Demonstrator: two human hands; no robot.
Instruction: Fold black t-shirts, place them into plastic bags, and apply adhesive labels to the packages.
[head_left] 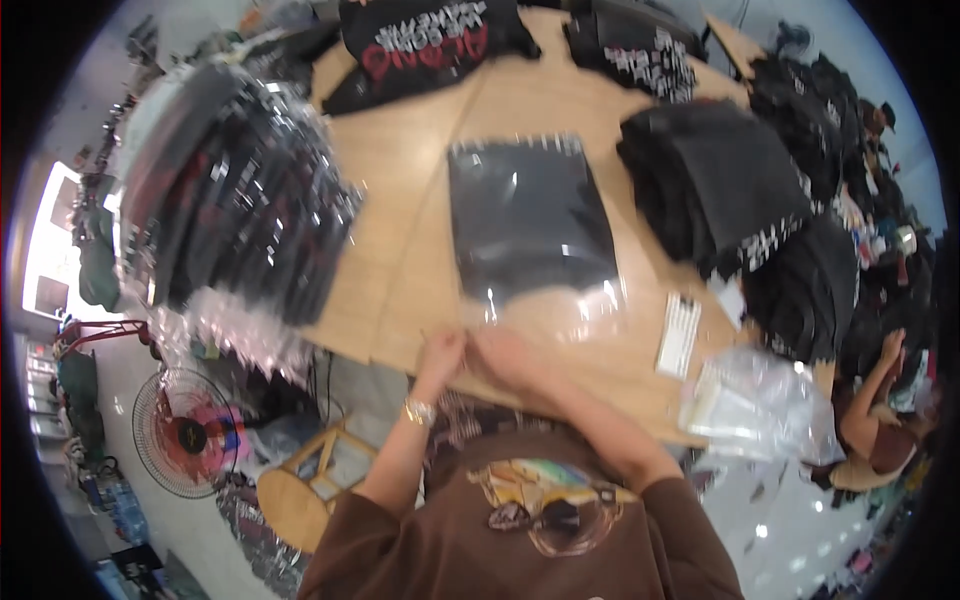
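A folded black garment in a transparent plastic bag [530, 220] lies flat in the middle of the wooden table. Its loose plastic end points toward me, past the cloth. Close together at the table's near edge, just short of that end, are my left hand [445, 358] and my right hand [503, 360]. Both have their fingers drawn in and meeting, a little blurred; whatever may be between them is too small to make out. A bracelet or watch circles my left wrist.
Bagged dark garments [235, 210] are heaped on the left. Folded black garments [715, 185] are stacked to the right, near a white label sheet [679, 335] and a pile of plastic bags [765, 405]. A fan [188, 432] and a wooden stool [295, 500] stand lower left. Another person [880, 430] sits at right.
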